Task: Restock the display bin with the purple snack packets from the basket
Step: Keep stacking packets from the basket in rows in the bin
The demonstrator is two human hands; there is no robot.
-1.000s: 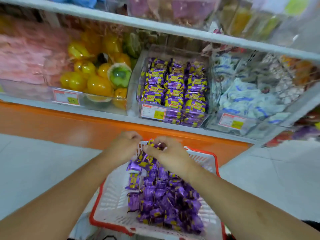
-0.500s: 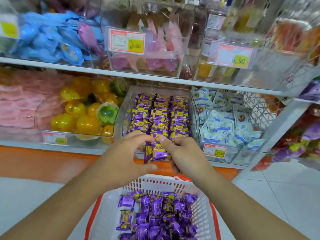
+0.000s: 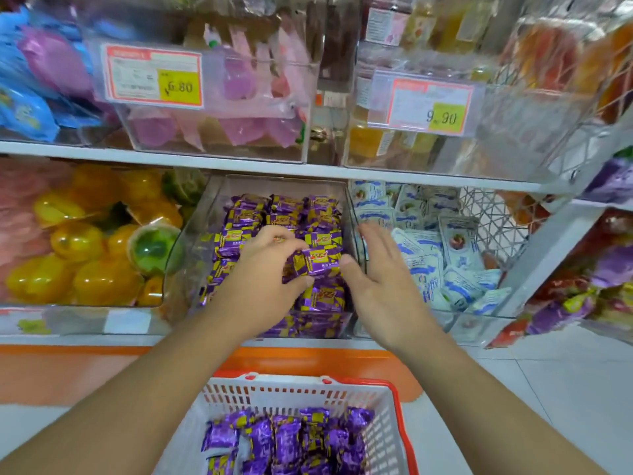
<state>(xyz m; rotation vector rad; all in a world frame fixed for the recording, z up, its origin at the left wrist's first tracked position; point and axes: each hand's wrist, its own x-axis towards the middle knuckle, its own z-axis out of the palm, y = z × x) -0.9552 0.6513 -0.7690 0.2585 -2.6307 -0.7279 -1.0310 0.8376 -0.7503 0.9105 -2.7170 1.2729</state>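
Purple snack packets (image 3: 317, 264) sit over the display bin (image 3: 205, 214), pinched in your left hand (image 3: 263, 272). Right hand (image 3: 380, 269) flat, grip loose, empty. Lay them label-up into the front row. More wait in the basket (image 3: 394, 437).

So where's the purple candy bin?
In the head view, the clear display bin sits mid-shelf, between yellow jelly cups on the left and blue-white packets on the right, above the basket.

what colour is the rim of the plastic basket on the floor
Orange-red rim on the white plastic basket, head view.
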